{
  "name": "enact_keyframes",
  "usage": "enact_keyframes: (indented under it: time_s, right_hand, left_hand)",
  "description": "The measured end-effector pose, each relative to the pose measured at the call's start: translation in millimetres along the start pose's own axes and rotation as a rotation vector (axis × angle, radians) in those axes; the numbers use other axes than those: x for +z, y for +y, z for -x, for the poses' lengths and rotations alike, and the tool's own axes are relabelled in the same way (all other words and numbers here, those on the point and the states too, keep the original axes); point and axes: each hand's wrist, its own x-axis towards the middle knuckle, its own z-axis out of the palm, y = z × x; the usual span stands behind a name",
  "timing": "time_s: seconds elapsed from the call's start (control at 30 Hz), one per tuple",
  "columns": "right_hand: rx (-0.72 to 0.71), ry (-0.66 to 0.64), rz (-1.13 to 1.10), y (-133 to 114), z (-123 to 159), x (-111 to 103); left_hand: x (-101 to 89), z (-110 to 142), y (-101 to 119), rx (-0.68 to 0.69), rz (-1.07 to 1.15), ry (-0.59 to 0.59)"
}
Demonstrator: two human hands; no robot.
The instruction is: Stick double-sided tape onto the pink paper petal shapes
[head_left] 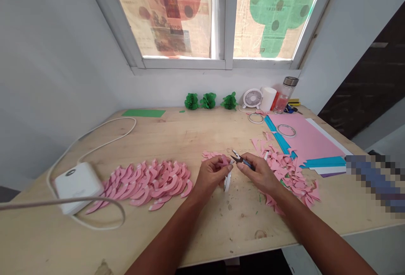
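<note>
My left hand point(213, 171) is closed, pinching a small pink paper piece point(224, 161) above the middle of the table. A narrow roll of white tape point(227, 181) hangs at its fingertips. In my right hand point(257, 169) are small scissors point(238, 159) with dark blades and a blue handle. Their blades point left, close to the left fingertips and the tape. Overlapping curved pink paper pieces point(158, 182), several with white patches, lie left of my hands. Pink paper scraps point(292, 171) are heaped beside my right wrist.
Green paper balls point(208, 101), a small white fan point(253, 98) and a glass bottle point(284, 95) line the wall. Coloured sheets point(306, 136) with a tape roll point(286, 130) lie right. A white box point(77, 186) with a looping cable occupies the left; a green strip point(144, 113) lies behind.
</note>
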Motion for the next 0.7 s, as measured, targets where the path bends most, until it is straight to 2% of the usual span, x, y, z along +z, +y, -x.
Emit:
enact_keyframes:
  time_s: [0.43,0.7]
  right_hand:
    - [0.063,0.122,-0.117,0.3,-0.1,3.9]
    - [0.025,0.098,-0.032,-3.2,0.8,2.8]
  left_hand:
    - [4.7,1.3,-0.4,-0.009,0.015,-0.007]
    - [6.1,2.0,0.8,-0.012,-0.016,0.001]
